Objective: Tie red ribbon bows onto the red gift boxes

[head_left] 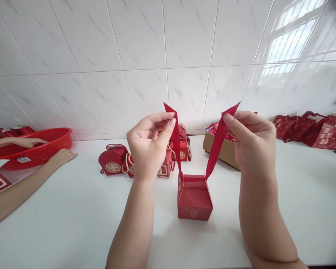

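A small red gift box [195,201] stands on the white table in front of me. A red ribbon [217,147] runs through its back edge, and both ends rise from it in a V. My left hand [154,144] pinches one end between thumb and fingertips, above and left of the box. The other end is pinched the same way by my right hand [252,138], above and right of it. Pointed ribbon tips stick out past the fingers of each hand. Neither hand touches the box itself.
Several red gift boxes [113,160] with handles stand behind my left hand. A cardboard box [229,155] of red items sits at the back. Red bags [329,132] lean at the right wall. On the left, another person's hands [60,156] are at a red basin [64,138].
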Motion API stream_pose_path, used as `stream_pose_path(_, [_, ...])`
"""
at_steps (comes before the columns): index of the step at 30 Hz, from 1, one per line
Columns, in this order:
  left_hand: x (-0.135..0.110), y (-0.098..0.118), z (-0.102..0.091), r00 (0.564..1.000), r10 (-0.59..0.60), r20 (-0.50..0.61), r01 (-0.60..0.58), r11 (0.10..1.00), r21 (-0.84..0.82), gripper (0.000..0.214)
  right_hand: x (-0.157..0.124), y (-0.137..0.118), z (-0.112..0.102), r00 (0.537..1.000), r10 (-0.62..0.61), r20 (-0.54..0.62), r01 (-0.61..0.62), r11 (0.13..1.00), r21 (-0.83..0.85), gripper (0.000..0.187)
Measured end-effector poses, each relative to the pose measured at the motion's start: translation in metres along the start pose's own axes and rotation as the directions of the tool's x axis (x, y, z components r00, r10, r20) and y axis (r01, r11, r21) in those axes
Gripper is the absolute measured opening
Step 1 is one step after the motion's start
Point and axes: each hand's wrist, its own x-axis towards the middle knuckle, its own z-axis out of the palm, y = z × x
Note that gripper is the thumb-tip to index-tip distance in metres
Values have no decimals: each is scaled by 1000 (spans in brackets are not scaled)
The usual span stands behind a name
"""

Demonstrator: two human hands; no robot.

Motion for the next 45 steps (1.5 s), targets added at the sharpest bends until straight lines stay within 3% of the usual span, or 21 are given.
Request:
stream_pose_path(17, [-2,5,0,997,14,81,-17,999,40,15,0,-3,1,999,4,-43,-4,1000,8,5])
stream_pose_path(26, [1,4,-5,997,68,42,-72,994,86,16,-2,-4,2,998,3,-56,-3,1000,1,5])
stream_pose_path(45, [0,3,-4,997,66,27,-67,996,52,18,-3,1,1,998,-56,-21,56,998,-11,9])
